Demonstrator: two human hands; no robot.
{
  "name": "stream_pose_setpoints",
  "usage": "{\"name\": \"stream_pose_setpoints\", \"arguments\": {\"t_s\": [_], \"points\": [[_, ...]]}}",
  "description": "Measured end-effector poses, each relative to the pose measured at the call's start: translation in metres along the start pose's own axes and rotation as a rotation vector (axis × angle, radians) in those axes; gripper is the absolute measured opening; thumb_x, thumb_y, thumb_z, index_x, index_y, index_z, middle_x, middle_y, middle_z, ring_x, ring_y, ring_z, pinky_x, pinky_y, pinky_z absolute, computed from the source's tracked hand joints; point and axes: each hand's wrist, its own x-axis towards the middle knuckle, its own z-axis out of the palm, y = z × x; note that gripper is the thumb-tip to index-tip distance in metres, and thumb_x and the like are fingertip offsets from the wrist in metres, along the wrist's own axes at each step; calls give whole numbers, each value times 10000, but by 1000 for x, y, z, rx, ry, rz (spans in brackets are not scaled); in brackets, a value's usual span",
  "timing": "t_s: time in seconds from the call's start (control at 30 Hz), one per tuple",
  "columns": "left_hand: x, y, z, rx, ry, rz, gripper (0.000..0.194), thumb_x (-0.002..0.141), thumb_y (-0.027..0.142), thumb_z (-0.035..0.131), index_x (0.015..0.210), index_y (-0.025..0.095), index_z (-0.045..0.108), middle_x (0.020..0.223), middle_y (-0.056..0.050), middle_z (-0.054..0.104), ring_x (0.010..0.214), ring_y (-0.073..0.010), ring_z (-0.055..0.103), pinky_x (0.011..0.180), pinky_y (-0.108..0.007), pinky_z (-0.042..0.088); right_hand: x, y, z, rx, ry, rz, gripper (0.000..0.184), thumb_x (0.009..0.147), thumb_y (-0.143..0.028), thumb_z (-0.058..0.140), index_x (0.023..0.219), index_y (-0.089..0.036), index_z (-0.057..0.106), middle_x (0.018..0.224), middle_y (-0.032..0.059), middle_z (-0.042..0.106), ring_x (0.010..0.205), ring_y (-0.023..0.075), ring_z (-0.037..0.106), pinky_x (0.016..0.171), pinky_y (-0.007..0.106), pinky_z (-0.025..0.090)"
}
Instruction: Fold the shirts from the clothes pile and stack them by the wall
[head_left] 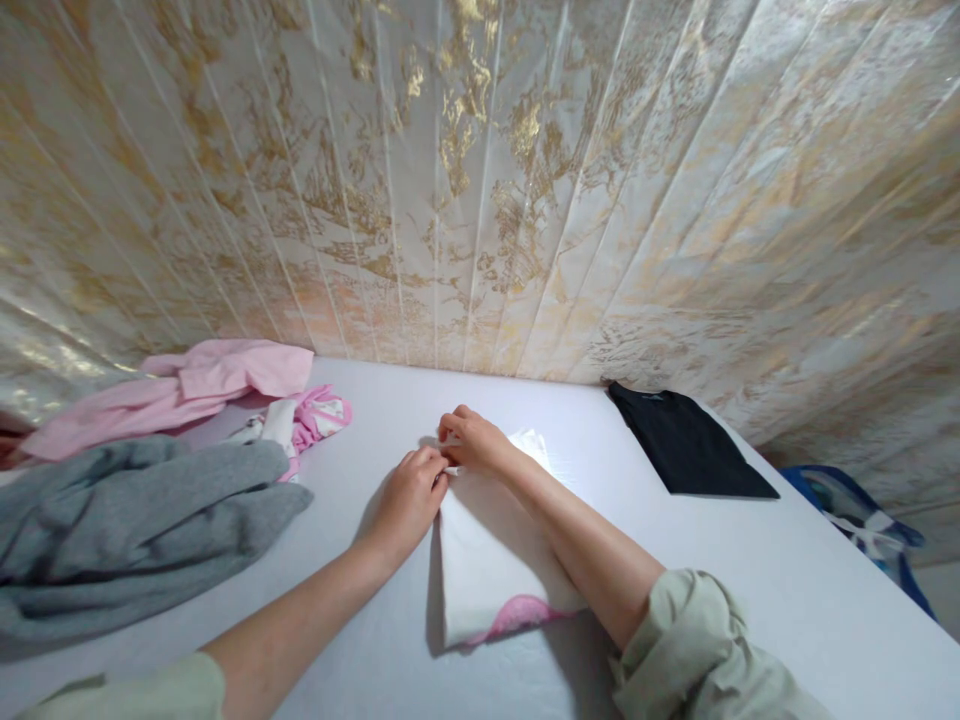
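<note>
In the head view, the only cam I have, I see the white cloth [487, 560] folded flat on the white table [352, 630], approx. in the middle, w/ a pink print at its near edge; my left hand [409, 497] is at its far left corner, thumb and index pressed together, and they seem to pinch the cloth edge there; the other left fingers are bent inward. My right hand [474, 441] comes over the cloth from the right side, at the same corner; its fingers are curled just beside the left fingertips; whether they also pinch the fabric, I cannot tell, b/c the tips are partly hidden. So the cloth lies under the right wrist and forearm, and its main part extends from the fingertips toward me; a small piece shows also beyond the right wrist.

Both arms have light green sleeves [686, 635]; on the left side of the table are a grey garment [157, 530], a pink garment [240, 370] behind it, and a pink patterned cloth [321, 412] near them; on the right, well apart from the hands, is a folded black shirt [686, 440]; behind all, gold-patterned drapery [457, 200].
</note>
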Motion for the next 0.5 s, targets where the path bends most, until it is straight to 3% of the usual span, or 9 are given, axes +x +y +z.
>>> {"name": "stream_pose_setpoints", "arguments": {"t_s": [0.13,0.37,0.5], "points": [[-1,1,0,47,-3,-2,204,861,126,487,891,206,672,953,-69,643,950,-227,568,884,-377,458,0,-4,8,-67,61,-33,53,846,-194,623,881,-231,637,977,17,550,859,151,534,741,250,388],[-2,3,0,9,14,-5,227,844,110,495,917,227,676,974,-62,648,989,-230,581,911,-362,463,3,8,19,168,183,110,108,876,-147,572,770,-169,586,868,-1,512,758,105,500,707,219,379],[-1,0,0,-71,49,-39,182,842,157,520,913,224,674,956,-54,650,968,-220,597,903,-345,465,2,14,17,278,178,69,100,857,-134,609,760,-158,611,838,-9,509,732,97,494,699,214,384]]}}
